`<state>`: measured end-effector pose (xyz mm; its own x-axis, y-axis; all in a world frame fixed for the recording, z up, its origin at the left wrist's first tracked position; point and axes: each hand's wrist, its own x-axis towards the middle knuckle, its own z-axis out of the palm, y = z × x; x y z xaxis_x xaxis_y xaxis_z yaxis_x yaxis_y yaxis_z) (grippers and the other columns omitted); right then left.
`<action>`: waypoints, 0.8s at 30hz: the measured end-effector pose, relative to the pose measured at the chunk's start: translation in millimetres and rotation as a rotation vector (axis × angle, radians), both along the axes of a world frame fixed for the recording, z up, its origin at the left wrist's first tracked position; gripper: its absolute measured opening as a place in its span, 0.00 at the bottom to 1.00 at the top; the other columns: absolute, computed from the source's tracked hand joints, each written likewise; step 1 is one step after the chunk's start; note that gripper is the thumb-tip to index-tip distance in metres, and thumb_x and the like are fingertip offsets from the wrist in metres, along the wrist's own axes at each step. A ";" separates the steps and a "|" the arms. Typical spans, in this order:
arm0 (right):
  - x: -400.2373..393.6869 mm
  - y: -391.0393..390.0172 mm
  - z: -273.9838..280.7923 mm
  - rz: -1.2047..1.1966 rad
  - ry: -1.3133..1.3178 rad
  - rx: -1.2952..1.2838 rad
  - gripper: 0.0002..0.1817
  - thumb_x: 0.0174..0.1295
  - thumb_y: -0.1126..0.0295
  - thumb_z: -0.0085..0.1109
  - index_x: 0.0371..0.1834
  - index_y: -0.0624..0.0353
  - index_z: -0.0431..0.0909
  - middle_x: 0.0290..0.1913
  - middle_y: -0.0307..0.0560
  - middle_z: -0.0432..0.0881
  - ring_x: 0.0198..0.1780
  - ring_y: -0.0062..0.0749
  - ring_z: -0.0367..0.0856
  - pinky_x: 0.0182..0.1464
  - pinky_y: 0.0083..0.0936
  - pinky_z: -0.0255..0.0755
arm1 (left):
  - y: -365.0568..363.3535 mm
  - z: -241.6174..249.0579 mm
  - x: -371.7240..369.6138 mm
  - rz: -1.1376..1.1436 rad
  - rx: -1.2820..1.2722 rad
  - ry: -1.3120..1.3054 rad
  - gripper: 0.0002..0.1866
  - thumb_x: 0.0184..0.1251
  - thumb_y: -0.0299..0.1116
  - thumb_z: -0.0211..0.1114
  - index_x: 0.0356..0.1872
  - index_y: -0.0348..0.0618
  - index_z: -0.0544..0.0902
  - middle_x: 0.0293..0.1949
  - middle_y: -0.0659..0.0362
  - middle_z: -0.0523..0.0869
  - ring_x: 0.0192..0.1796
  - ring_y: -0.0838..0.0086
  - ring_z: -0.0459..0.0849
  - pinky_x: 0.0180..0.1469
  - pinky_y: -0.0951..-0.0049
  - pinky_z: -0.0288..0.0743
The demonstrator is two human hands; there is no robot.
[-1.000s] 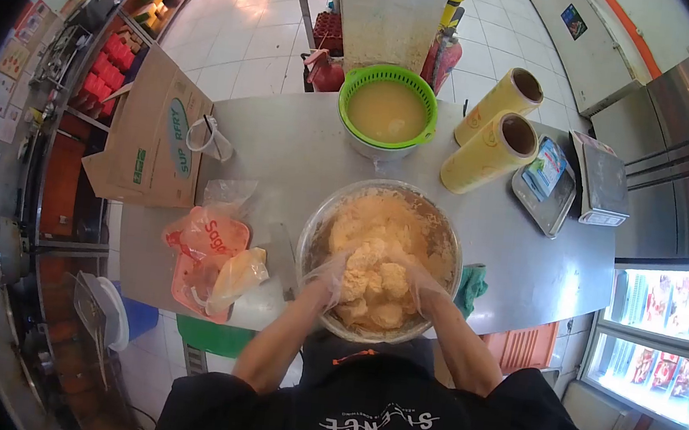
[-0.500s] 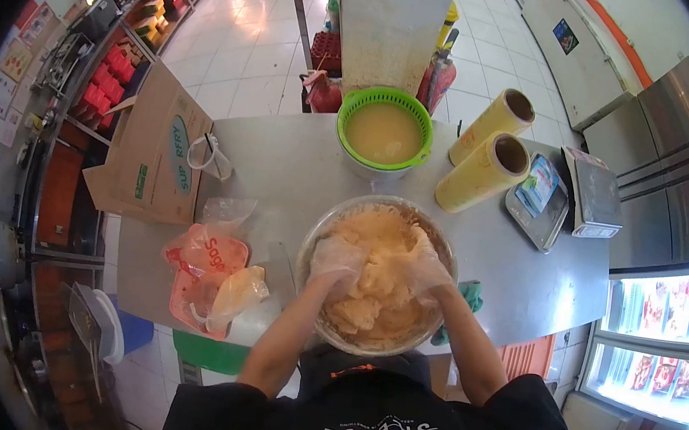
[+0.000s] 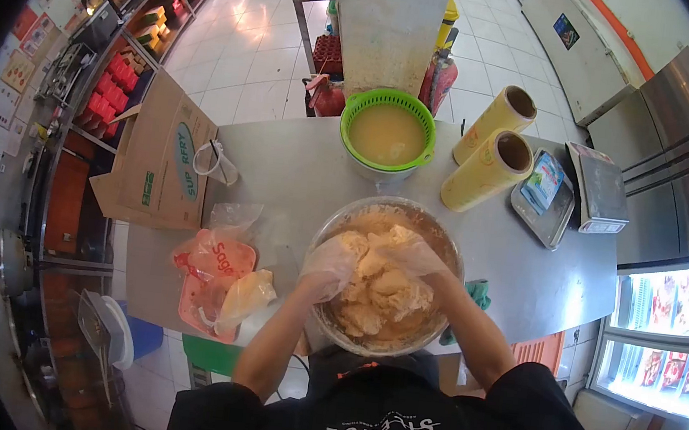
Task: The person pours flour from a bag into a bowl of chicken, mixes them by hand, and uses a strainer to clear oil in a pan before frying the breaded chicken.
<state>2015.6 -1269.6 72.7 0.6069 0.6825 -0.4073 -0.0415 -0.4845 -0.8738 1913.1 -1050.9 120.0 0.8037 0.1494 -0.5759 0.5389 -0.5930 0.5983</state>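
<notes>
A large metal bowl (image 3: 443,330) stands at the table's front edge, filled with lumpy, flour-coated pieces (image 3: 386,295). Both hands are inside it, in clear plastic gloves. My left hand (image 3: 332,266) is at the bowl's left side, its fingers curled round coated pieces. From the right, my right hand (image 3: 414,254) reaches across the top of the heap and holds coated pieces too. The fingertips are partly hidden in the mixture. Behind the bowl sits a green colander (image 3: 429,144) in a container of cloudy liquid (image 3: 386,134).
A cardboard box (image 3: 157,158) and a clear cup (image 3: 219,167) stand at left, near a red tray (image 3: 192,308) with plastic bags. Two film rolls (image 3: 483,175), a metal tray (image 3: 557,225) and a scale (image 3: 603,192) are at right. A green cloth (image 3: 477,294) lies beside the bowl.
My right hand has moved left and inward over the heap, closer to my left hand. The coated pieces are heaped differently. The whole view has shifted slightly.
</notes>
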 end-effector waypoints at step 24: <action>-53.0 -18.4 40.4 -0.475 0.558 0.034 0.50 0.72 0.31 0.52 0.85 0.57 0.60 0.82 0.53 0.64 0.79 0.41 0.65 0.78 0.37 0.61 | -19.7 -68.7 -30.5 0.520 -0.811 0.109 0.33 0.80 0.57 0.59 0.71 0.39 0.78 0.67 0.53 0.84 0.64 0.67 0.85 0.66 0.70 0.78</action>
<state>1962.6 -1288.0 113.1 0.5494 0.4151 -0.7252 -0.6834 -0.2761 -0.6758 1882.6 -1070.7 51.3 0.6857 -0.0043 -0.7279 0.6938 0.3063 0.6518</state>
